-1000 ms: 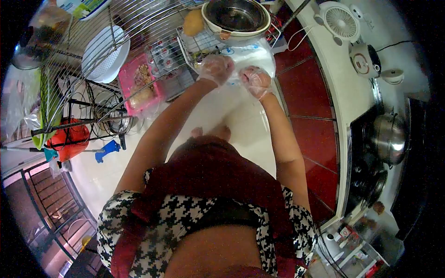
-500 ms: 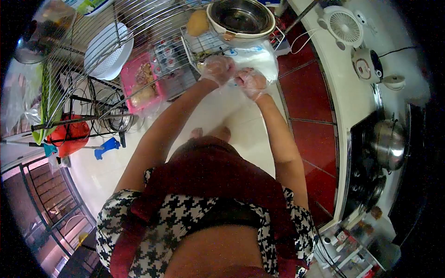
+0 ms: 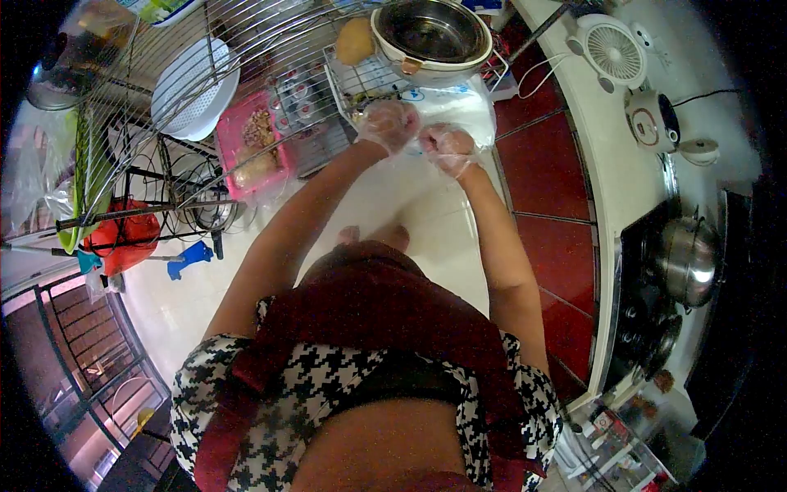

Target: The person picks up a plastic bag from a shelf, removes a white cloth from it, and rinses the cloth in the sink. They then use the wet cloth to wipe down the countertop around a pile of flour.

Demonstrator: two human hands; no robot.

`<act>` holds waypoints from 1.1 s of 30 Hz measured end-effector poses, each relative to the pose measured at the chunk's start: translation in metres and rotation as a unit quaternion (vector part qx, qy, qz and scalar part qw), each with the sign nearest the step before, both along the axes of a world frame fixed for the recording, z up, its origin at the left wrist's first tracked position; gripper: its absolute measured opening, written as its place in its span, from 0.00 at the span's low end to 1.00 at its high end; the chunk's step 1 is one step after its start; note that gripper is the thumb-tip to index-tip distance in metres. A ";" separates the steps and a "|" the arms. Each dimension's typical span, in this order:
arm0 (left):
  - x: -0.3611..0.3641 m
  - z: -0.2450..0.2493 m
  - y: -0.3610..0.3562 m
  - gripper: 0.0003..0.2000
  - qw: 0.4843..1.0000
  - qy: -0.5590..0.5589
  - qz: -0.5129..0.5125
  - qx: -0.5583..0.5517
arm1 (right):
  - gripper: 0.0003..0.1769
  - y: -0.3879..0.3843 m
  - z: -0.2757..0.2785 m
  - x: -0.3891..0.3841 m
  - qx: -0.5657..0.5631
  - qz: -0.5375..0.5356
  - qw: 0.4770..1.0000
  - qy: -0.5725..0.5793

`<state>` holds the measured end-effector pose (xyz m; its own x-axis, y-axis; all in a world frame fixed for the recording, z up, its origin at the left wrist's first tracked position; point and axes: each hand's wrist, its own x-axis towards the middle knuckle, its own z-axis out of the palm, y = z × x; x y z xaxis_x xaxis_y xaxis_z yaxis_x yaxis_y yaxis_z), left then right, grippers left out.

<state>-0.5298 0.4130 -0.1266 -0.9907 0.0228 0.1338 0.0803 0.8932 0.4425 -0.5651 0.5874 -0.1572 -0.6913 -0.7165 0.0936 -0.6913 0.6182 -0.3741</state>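
Note:
My left hand (image 3: 388, 125), in a thin see-through plastic glove, is held out at the near edge of the wire rack with its fingers curled in. A short gap to the right, my right hand (image 3: 448, 148) wears the same kind of glove and is closed too. Whatever the curled fingers hold, if anything, cannot be made out. Just beyond the hands lies a white plastic sheet or bag (image 3: 471, 107). Left of my left hand, a pink basket (image 3: 288, 174) holds a pale lump and small brownish pieces.
Behind the hands stands a white-rimmed pot (image 3: 410, 66) beside a yellowish round item (image 3: 355, 41). A white colander (image 3: 193, 123) sits on the left. Along the right counter are a fan (image 3: 613, 51), a small cooker (image 3: 649, 120) and a steel pot (image 3: 689, 258) on the stove.
The whole view has shifted very slightly. Both hands stay closed and close together, in nearly the same place.

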 end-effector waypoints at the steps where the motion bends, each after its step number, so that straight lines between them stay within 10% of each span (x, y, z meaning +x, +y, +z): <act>1: 0.000 0.001 -0.001 0.09 1.000 -0.006 -0.007 -0.011 | 0.09 0.000 -0.001 0.000 -0.012 -0.022 0.999 -0.019; 12: 0.000 -0.019 -0.005 0.08 0.999 0.024 -0.030 0.009 | 0.07 0.003 0.010 0.004 -0.115 -0.035 0.992 -0.037; 24: 0.032 -0.018 0.001 0.13 0.958 0.106 -0.117 0.240 | 0.14 -0.023 0.008 0.016 0.108 0.001 0.989 0.097; 26: 0.043 0.038 0.009 0.17 0.992 0.070 -0.103 0.002 | 0.17 -0.023 0.026 0.016 0.173 0.012 0.984 0.031; 31: 0.041 0.019 -0.001 0.16 0.978 0.171 -0.119 -0.029 | 0.18 -0.026 0.056 0.024 0.207 -0.004 0.978 -0.036; 33: 0.036 0.004 -0.002 0.15 0.965 0.236 -0.117 0.005 | 0.18 -0.020 0.040 0.021 0.085 0.044 0.990 0.106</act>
<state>-0.4938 0.4108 -0.1228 -0.7877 0.2348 0.5696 0.4735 0.8222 0.3159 -0.5438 0.5678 -0.1172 -0.6031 -0.7910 0.1023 -0.7972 0.5936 -0.1101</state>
